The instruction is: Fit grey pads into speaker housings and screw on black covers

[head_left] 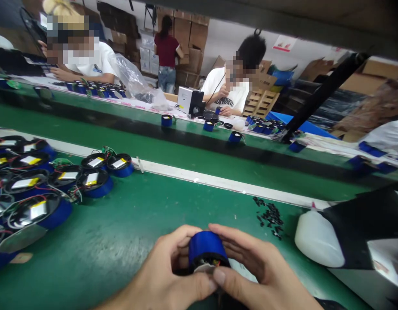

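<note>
Between my two hands sits a blue round housing (208, 245) with a black rim, tilted so that its open side faces me. My left hand (173, 269) wraps its left side, thumb at the lower edge. From the right, my right hand (257, 262) curls around it, with its thumb tip beside the left one. A pale flat piece and bits of coloured wire show at the opening, partly hidden by my thumbs. On the green bench at the left stand several similar blue housings (97, 185) with white battery packs, wires and green circuit boards.
Small black parts (271, 217) lie heaped to the right, near a white plastic bottle (318, 239) and a dark box-like unit (356, 219). Beyond a pale rail (186, 174), a green conveyor belt (121, 133) carries several blue housings. Co-workers (231, 88) sit across it.
</note>
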`<act>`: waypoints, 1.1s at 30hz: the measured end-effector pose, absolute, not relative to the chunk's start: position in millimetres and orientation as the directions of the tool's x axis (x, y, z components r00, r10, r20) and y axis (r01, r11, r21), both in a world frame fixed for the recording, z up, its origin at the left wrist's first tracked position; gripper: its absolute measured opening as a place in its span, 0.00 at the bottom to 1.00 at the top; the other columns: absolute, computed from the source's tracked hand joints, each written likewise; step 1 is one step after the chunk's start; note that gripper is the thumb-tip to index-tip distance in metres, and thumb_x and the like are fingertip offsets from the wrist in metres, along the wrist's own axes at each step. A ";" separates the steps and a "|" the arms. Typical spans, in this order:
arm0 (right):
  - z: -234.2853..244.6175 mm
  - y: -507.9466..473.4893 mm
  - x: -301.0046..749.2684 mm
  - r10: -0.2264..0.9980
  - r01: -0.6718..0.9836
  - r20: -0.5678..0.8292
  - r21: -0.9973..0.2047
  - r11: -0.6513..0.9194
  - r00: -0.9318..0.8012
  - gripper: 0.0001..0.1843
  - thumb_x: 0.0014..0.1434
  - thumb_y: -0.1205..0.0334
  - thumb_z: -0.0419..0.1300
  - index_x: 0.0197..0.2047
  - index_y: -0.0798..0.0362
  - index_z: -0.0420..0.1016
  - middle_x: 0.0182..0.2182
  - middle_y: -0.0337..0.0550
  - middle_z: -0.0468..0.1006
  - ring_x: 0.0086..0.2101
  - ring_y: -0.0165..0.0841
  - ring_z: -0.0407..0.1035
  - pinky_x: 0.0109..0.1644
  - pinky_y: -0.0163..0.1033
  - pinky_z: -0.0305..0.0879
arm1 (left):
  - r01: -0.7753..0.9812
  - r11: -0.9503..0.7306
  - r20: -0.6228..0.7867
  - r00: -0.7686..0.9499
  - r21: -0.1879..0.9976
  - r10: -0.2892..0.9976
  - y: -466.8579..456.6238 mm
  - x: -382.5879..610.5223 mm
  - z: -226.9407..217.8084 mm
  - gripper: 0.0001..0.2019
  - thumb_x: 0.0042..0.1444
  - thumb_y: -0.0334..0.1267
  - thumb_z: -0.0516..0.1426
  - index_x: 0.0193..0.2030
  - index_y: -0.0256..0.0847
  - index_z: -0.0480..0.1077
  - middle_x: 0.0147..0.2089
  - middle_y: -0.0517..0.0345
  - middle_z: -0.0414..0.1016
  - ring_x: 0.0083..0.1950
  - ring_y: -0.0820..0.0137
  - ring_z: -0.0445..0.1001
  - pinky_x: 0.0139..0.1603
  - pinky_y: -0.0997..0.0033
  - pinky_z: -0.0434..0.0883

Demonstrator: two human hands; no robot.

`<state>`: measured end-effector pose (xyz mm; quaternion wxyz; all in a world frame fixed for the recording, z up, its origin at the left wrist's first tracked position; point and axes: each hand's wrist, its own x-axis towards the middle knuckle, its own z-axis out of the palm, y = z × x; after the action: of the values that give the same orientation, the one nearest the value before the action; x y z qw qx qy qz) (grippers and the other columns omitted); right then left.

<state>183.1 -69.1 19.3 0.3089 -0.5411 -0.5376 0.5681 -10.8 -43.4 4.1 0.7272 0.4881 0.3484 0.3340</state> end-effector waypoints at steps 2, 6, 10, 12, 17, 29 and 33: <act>20.3 -70.1 181.5 0.934 0.160 -0.298 -0.950 -0.269 -0.198 0.33 0.54 0.51 0.70 0.61 0.45 0.71 0.58 0.45 0.74 0.58 0.43 0.69 0.64 0.48 0.65 | -0.133 0.297 -0.181 0.543 0.946 0.820 -44.7 -11.2 7.8 0.15 0.53 0.38 0.67 0.47 0.42 0.73 0.45 0.55 0.81 0.50 0.58 0.78 0.50 0.63 0.72; 19.0 -75.7 177.4 0.944 0.097 -0.313 -0.948 -0.304 -0.100 0.36 0.47 0.54 0.73 0.59 0.46 0.72 0.57 0.44 0.75 0.57 0.43 0.69 0.63 0.48 0.65 | -0.094 0.283 -0.177 0.586 0.954 0.791 -44.0 -13.1 11.6 0.16 0.55 0.35 0.65 0.51 0.44 0.73 0.47 0.56 0.80 0.50 0.60 0.79 0.53 0.62 0.73; 14.3 -80.0 174.8 0.945 0.114 -0.323 -0.942 -0.316 -0.053 0.35 0.45 0.56 0.73 0.58 0.46 0.74 0.56 0.45 0.76 0.56 0.44 0.70 0.64 0.49 0.65 | -0.040 0.235 -0.156 0.637 0.971 0.755 -41.5 -14.1 12.4 0.19 0.57 0.35 0.62 0.56 0.45 0.71 0.46 0.56 0.80 0.48 0.60 0.78 0.51 0.61 0.74; 10.5 -81.1 174.1 0.950 0.140 -0.311 -0.943 -0.302 -0.043 0.36 0.46 0.57 0.73 0.59 0.47 0.73 0.56 0.47 0.76 0.56 0.45 0.70 0.63 0.51 0.65 | -0.011 0.229 -0.175 0.612 0.973 0.771 -42.1 -13.7 13.6 0.21 0.57 0.38 0.63 0.57 0.45 0.71 0.46 0.55 0.80 0.47 0.58 0.79 0.50 0.59 0.75; 0.9 -81.6 171.7 0.965 0.144 -0.257 -0.958 -0.249 -0.042 0.34 0.47 0.56 0.71 0.58 0.49 0.73 0.55 0.50 0.76 0.53 0.46 0.73 0.60 0.54 0.68 | 0.099 0.236 -0.255 0.441 0.967 0.860 -50.5 -11.9 15.6 0.21 0.51 0.42 0.66 0.53 0.47 0.76 0.49 0.52 0.80 0.53 0.50 0.76 0.56 0.53 0.72; 5.1 -84.0 171.5 0.987 0.393 -0.159 -0.909 -0.142 -0.011 0.29 0.48 0.55 0.73 0.54 0.47 0.78 0.46 0.49 0.81 0.46 0.49 0.77 0.54 0.53 0.75 | 0.169 0.166 -0.206 0.256 0.972 0.944 -62.6 -11.6 8.1 0.24 0.48 0.43 0.66 0.55 0.50 0.76 0.57 0.53 0.78 0.61 0.47 0.70 0.65 0.53 0.64; 7.9 -82.2 173.9 0.990 0.369 -0.142 -0.921 -0.125 -0.020 0.29 0.50 0.51 0.72 0.55 0.48 0.77 0.48 0.50 0.81 0.47 0.48 0.77 0.54 0.52 0.75 | 0.136 0.176 -0.208 0.280 0.975 0.937 -60.3 -9.1 15.6 0.19 0.48 0.41 0.66 0.49 0.51 0.78 0.51 0.55 0.81 0.58 0.48 0.72 0.61 0.54 0.67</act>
<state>173.9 -82.2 7.9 0.3509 -0.6059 -0.5606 0.4422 -9.1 -60.3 15.6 0.5869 0.5437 0.4934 0.3412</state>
